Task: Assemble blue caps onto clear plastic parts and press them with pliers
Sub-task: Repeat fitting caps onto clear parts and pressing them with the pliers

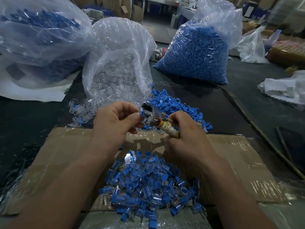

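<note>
**Cap held at the pliers, above the box.**
The left hand (115, 120) pinches a small blue cap (141, 113) between thumb and fingertips, just at the jaws of the pliers (152, 115). The right hand (186, 131) curls its fingers round the taped handles. The piece looks light, stiff and slick, and is probably best held by its clear body, which is hidden here. Finished pieces (143, 187) lie in the box (231, 154).

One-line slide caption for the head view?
Left hand pinches a blue plastic cap beside metal pliers held by right hand, above cardboard box of capped clear parts.
</note>
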`<state>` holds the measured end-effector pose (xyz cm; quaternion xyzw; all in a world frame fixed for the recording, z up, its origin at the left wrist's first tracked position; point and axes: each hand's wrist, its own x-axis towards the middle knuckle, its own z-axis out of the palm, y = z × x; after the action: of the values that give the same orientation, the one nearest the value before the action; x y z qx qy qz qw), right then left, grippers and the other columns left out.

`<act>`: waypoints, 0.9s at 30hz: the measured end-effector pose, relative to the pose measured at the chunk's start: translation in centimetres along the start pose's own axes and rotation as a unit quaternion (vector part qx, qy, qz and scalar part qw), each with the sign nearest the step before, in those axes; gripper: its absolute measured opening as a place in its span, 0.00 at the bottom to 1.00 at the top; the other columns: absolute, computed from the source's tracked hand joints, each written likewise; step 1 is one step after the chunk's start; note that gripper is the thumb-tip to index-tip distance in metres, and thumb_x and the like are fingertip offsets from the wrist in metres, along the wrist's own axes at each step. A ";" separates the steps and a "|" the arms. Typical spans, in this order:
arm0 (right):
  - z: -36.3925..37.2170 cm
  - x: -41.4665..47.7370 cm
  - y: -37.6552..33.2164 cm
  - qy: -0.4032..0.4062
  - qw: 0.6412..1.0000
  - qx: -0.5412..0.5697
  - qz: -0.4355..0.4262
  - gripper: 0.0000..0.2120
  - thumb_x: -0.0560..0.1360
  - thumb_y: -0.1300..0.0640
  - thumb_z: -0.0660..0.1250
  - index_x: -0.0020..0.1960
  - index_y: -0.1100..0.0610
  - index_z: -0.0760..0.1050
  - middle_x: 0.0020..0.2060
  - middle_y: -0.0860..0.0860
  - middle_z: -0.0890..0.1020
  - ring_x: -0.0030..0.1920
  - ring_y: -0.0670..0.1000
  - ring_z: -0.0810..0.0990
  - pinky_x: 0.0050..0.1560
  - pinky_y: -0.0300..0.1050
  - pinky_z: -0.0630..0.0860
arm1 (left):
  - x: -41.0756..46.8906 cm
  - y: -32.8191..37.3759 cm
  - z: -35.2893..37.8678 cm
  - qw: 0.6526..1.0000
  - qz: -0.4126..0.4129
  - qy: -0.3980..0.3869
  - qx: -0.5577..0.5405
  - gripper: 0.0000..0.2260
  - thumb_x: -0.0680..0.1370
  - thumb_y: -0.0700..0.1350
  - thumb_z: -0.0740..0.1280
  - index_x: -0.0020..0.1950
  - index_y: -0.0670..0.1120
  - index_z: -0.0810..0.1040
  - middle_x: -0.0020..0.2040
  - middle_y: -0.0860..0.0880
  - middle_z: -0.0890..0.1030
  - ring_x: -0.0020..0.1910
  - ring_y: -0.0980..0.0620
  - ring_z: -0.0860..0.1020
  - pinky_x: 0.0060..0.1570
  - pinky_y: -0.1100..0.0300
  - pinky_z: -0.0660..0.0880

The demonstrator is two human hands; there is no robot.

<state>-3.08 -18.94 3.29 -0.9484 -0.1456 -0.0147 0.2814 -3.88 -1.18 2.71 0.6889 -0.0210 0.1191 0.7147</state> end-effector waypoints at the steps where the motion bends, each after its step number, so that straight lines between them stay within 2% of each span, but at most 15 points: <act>1: 0.1 0.0 0.0 -0.001 1.000 0.001 0.001 0.15 0.69 0.61 0.66 0.48 0.48 0.63 0.45 0.45 0.69 0.46 0.45 0.69 0.41 0.35 0.66 | 0.0 0.0 0.0 1.000 0.001 0.001 0.002 0.10 0.71 0.32 0.67 0.37 0.47 0.77 0.32 0.50 0.82 0.30 0.56 0.80 0.28 0.67 0.75; 7: 0.2 0.0 0.0 -0.014 1.000 -0.011 0.002 0.11 0.69 0.61 0.64 0.43 0.47 0.65 0.39 0.43 0.69 0.39 0.42 0.67 0.35 0.40 0.62 | 0.0 -0.2 0.2 1.000 0.008 0.007 0.018 0.10 0.71 0.32 0.67 0.37 0.47 0.77 0.32 0.50 0.82 0.30 0.56 0.80 0.29 0.66 0.75; 11: 0.4 -0.1 -0.2 -0.015 1.000 -0.004 0.008 0.12 0.69 0.61 0.64 0.37 0.47 0.64 0.36 0.43 0.71 0.37 0.42 0.68 0.34 0.41 0.63 | -0.4 0.0 0.4 0.999 0.027 0.011 0.042 0.10 0.72 0.33 0.67 0.37 0.48 0.77 0.34 0.49 0.82 0.30 0.57 0.79 0.31 0.66 0.76; 16: 0.3 -0.2 -0.3 -0.013 1.000 0.014 0.014 0.11 0.67 0.63 0.63 0.36 0.49 0.65 0.33 0.44 0.71 0.36 0.43 0.69 0.33 0.41 0.63 | -0.6 0.2 0.7 0.997 0.039 0.023 0.063 0.12 0.72 0.31 0.67 0.37 0.48 0.76 0.30 0.49 0.79 0.28 0.58 0.78 0.30 0.67 0.76; 21: 0.3 -0.2 -0.3 -0.008 1.000 0.006 0.013 0.09 0.67 0.63 0.63 0.36 0.51 0.66 0.32 0.45 0.72 0.35 0.44 0.70 0.33 0.41 0.62 | -0.8 0.4 0.7 0.995 0.040 0.022 0.088 0.11 0.72 0.31 0.67 0.37 0.48 0.75 0.33 0.46 0.79 0.29 0.57 0.77 0.31 0.66 0.76; 27: 0.4 -0.3 -0.3 0.018 1.000 -0.008 -0.001 0.11 0.66 0.63 0.63 0.34 0.50 0.64 0.30 0.44 0.70 0.33 0.43 0.68 0.31 0.41 0.59 | -0.8 0.6 0.8 0.995 0.043 0.029 0.082 0.12 0.72 0.32 0.67 0.37 0.49 0.75 0.31 0.50 0.79 0.29 0.59 0.77 0.31 0.68 0.75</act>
<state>-3.46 -18.51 3.08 -0.9500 -0.1415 -0.0329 0.2763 -4.72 -2.06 3.17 0.7402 -0.0205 0.1711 0.6500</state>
